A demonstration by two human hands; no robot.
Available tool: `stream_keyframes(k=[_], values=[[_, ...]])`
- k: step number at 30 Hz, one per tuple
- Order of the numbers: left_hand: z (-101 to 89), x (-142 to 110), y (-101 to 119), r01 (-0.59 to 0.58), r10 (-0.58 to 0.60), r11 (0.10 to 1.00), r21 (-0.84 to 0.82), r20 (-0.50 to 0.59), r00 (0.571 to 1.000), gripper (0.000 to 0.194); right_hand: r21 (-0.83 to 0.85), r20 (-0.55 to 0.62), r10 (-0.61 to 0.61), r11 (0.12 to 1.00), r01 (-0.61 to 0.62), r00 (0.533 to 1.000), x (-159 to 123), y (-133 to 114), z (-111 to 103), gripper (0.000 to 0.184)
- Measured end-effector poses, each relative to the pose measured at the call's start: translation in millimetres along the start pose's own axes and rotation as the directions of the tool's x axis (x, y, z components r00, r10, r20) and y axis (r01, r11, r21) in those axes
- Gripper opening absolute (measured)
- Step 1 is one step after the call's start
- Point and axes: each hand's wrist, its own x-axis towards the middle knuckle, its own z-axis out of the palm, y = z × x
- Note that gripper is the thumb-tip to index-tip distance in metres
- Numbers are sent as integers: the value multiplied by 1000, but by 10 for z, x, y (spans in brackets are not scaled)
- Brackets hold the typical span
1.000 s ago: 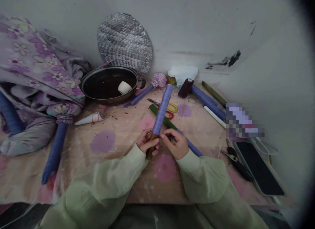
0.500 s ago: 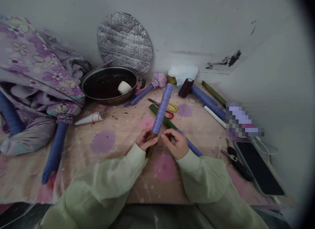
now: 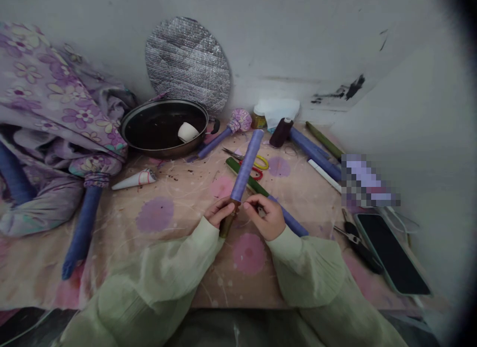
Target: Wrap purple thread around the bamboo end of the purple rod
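In the head view, my left hand (image 3: pixel 219 211) is closed around the bare brown-green lower part of a stick (image 3: pixel 246 165). Its upper part is wrapped in purple, and it tilts up to the right. Just right of the stick, my right hand (image 3: pixel 267 216) is pinched with thumb and forefinger together. Whatever those fingertips hold is too small to make out. Behind the held stick lies a second, green stick (image 3: pixel 246 177), with purple wrapping (image 3: pixel 294 221) on its near part. Scissors with red and yellow handles (image 3: pixel 259 163) lie partly hidden behind the held stick.
A dark pan (image 3: pixel 160 150) holding a white cup (image 3: pixel 187 132) stands at the back left, near a white cone (image 3: pixel 136 179). Floral cloth (image 3: pixel 74 98) covers the left side. A dark thread spool (image 3: pixel 280 132) stands behind. A phone (image 3: pixel 391 252) and black-handled tool (image 3: pixel 359 247) lie right.
The held stick has turned and shifted slightly, and my left thumb and fingers have moved a little on it. My right hand stays almost in place, still pinched.
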Motion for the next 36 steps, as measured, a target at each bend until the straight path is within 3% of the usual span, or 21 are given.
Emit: stream_keyframes(k=[6, 14, 18, 22, 29, 36], values=[[-27, 16, 28, 53, -42, 993, -105, 99, 994, 44, -1, -7, 4, 1000, -4, 1000, 2, 40, -3, 12], [49, -74, 6, 42, -9, 977, -211, 152, 988, 37, -11, -16, 23, 1000, -23, 1000, 3, 25, -19, 12], [27, -36, 52, 113, -69, 970, -217, 199, 978, 32, -23, -6, 37, 999, -37, 999, -10, 18, -7, 12], [51, -55, 92, 151, -123, 976, -156, 176, 977, 32, -46, 0, 29, 999, -29, 1000, -14, 22, 2, 13], [102, -126, 42, 21, -16, 998, -52, 94, 995, 54, -35, -3, 15, 999, -15, 1000, -6, 22, -8, 13], [59, -56, -38, 11, -2, 997, -81, 111, 994, 40, -8, 1, 42, 999, -42, 999, 3, 27, -13, 14]])
